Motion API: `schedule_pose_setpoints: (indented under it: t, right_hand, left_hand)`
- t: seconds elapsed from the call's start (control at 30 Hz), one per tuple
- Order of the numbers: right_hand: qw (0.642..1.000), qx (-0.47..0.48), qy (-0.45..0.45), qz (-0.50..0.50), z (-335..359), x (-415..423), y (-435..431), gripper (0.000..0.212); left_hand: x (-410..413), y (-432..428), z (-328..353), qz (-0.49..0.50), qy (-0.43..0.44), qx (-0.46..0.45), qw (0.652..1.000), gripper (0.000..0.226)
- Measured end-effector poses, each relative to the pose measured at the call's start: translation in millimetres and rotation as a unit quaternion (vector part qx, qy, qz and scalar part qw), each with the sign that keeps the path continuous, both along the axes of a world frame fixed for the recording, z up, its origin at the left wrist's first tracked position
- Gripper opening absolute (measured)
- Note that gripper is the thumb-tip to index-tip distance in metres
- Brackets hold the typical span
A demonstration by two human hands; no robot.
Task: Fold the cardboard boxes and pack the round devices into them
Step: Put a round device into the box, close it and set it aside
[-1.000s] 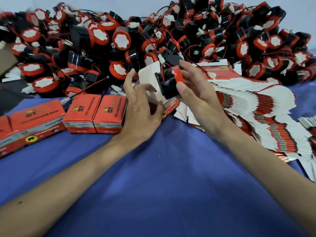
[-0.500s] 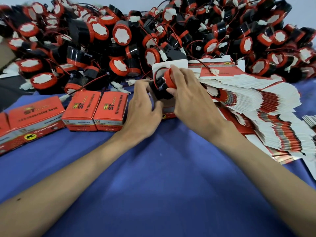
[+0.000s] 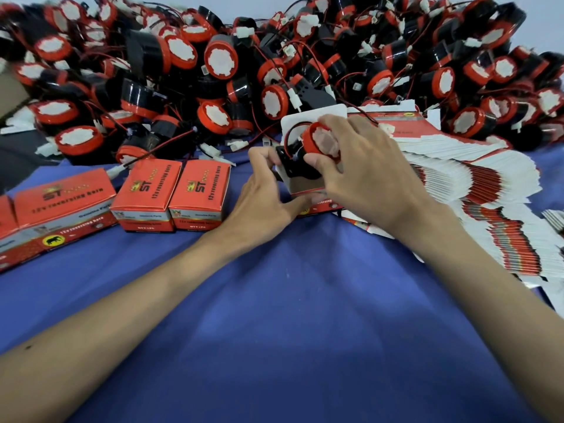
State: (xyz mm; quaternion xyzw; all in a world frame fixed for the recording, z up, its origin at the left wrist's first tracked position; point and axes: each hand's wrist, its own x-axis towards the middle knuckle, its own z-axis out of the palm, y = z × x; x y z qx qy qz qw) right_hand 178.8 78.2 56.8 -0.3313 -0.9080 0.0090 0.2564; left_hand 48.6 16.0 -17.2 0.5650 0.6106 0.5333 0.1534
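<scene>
Right hand [image 3: 360, 166] grip: fingers curled over the red rim of a round device [image 3: 317, 141], thumb on the rim's lower left. The device sits in the mouth of the open box [image 3: 308, 198], partly inside. Left hand [image 3: 262, 196] grip: holds that box, thumb along its front lower edge, fingers bent at its left side by the device's black bracket. Exact finger contact there is hard to make out. A red wire [image 3: 288, 138] loops from the device against the box's raised white flap.

Surface: counter under a blue cloth [image 3: 290, 315], soft, lightly creased. Pale plain wall [image 3: 543, 19] behind; no more of the room shows.

Hidden or cut off: the device body and box interior are covered by the right hand. The box base is partly behind the left thumb. Far-left boxes and a brown shape are cropped at the frame edge.

Materials:
- Closed boxes [image 3: 146, 193], two side by side left of the hands, a larger one further left: glossy orange-red card with a grey band and printed text.
- Flat box blanks [image 3: 476, 190], fanned stack on the right, touching the open box: thin white card with red edges.
- Pile of devices [image 3: 213, 65] along the back: black plastic cylinders with red rims, white faces, red wires and white connectors, tangled.
</scene>
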Motion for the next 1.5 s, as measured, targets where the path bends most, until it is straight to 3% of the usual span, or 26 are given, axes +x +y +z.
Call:
schedule_pose_setpoints:
  t: [0.23,0.43,0.57,0.63,0.77,0.93,1.07,1.23,1.33,1.43,1.5]
  right_hand:
    - [0.996,0.044,-0.069,-0.036,-6.5,4.6,5.5,0.055]
    - [0.987,0.099,-0.121,-0.037,-22.8,-4.2,0.8,0.049]
    - [0.978,0.140,-0.147,0.044,-27.8,-2.5,0.1,0.038]
    - [0.979,0.089,-0.153,0.096,-25.1,-2.8,7.3,0.030]
    - [0.985,-0.008,-0.115,0.130,-5.0,8.3,20.7,0.033]
    - [0.996,0.008,-0.032,0.077,4.3,16.1,37.5,0.017]
    - [0.994,0.005,-0.057,0.089,0.6,17.8,43.2,0.029]
    - [0.994,0.012,-0.032,0.101,6.7,25.0,46.1,0.026]
    - [0.992,0.054,-0.019,0.111,5.0,25.3,40.1,0.025]
    - [0.979,0.145,0.006,0.140,0.9,19.5,29.5,0.006]
    - [0.969,0.200,-0.001,0.148,-7.0,14.0,25.6,0.008]
  left_hand:
    - [-2.6,0.8,-0.8,0.049,0.019,0.015,0.999,0.077]
    - [-5.8,0.9,-2.5,0.042,0.050,-0.017,0.998,0.077]
    - [-5.7,1.7,-2.7,0.048,0.049,-0.019,0.997,0.077]
    - [-6.0,2.0,-3.7,0.049,0.048,-0.018,0.997,0.078]
    - [-7.4,3.1,-5.2,0.058,0.050,-0.014,0.997,0.078]
    - [-9.8,3.9,-7.7,0.054,0.055,-0.019,0.997,0.075]
    - [-10.6,3.7,-8.0,0.055,0.055,-0.022,0.997,0.073]
    - [-10.8,4.2,-8.3,0.060,0.065,-0.023,0.996,0.074]
    - [-10.9,4.2,-9.6,0.061,0.067,-0.020,0.996,0.073]
    - [-11.2,4.0,-9.5,0.057,0.065,-0.020,0.996,0.075]
    - [-11.1,3.6,-8.7,0.054,0.060,-0.021,0.997,0.077]
